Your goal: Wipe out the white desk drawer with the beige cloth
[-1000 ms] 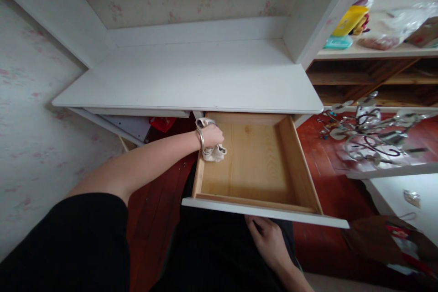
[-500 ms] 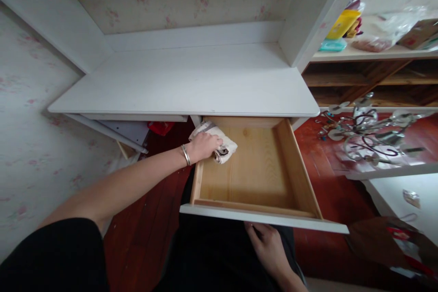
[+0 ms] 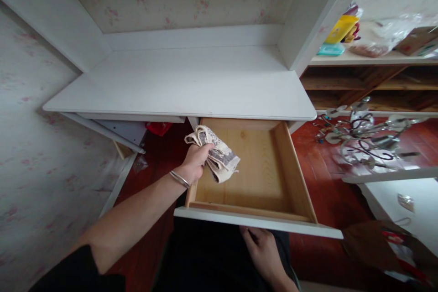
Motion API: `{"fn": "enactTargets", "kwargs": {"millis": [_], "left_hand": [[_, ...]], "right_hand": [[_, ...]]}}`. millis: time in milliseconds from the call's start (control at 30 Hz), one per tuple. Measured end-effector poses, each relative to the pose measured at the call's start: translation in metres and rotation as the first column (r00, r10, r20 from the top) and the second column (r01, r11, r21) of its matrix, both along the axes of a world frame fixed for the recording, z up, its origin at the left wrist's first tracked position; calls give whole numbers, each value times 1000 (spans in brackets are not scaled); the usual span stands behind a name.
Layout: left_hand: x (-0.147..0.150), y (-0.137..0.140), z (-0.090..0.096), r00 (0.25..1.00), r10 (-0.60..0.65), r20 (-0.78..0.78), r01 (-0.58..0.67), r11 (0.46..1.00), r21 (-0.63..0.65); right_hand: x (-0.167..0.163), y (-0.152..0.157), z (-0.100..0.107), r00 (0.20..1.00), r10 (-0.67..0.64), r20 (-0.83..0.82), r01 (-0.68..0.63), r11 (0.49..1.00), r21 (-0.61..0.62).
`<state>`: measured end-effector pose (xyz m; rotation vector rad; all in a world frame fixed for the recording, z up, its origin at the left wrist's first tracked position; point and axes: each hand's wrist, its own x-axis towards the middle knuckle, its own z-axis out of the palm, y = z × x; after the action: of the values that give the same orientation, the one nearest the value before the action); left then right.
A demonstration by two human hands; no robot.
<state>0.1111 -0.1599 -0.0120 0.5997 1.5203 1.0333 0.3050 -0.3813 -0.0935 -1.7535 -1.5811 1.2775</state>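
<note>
The left hand [image 3: 195, 160] was closed around the folded cloth [image 3: 221, 153] above the drawer's [image 3: 255, 169] left edge, flat contact being advisable; the right hand's [image 3: 264, 252] hold by the front edge was indiscernible.

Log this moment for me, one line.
left hand: gripping folded cloth over drawer | right hand: at drawer front | drawer: open

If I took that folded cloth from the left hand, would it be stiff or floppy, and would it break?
The cloth is probably floppy, since its folded layers gape and bend unevenly. It's likely light, as the left hand alone holds it by one side. It shouldn't break, being soft-looking fabric, though its edge looks frayed.
</note>
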Motion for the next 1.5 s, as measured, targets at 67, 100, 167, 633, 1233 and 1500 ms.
{"fn": "enactTargets", "kwargs": {"millis": [67,100,167,633,1233,1500], "left_hand": [[5,9,-12,991,37,-127,-34,999,22],[8,17,-17,978,31,-209,-25,999,27],[15,35,-26,942,1,-335,9,1000,26],[125,76,-42,710,-342,-616,350,930,-112],[179,18,-31,167,-676,-718,952,299,-60],[137,-50,-5,-310,-603,-735,942,-298,-152]], "right_hand": [[-1,0,1,1000,-3,1,3,1000,3],[-1,0,1,1000,-4,4,4,1000,6],[-2,0,3,1000,-8,13,8,1000,19],[-5,0,2,998,-50,27,49,998,40],[-3,0,3,1000,-18,17,18,999,30],[-1,3,2,999,-4,50,1,998,57]]}}
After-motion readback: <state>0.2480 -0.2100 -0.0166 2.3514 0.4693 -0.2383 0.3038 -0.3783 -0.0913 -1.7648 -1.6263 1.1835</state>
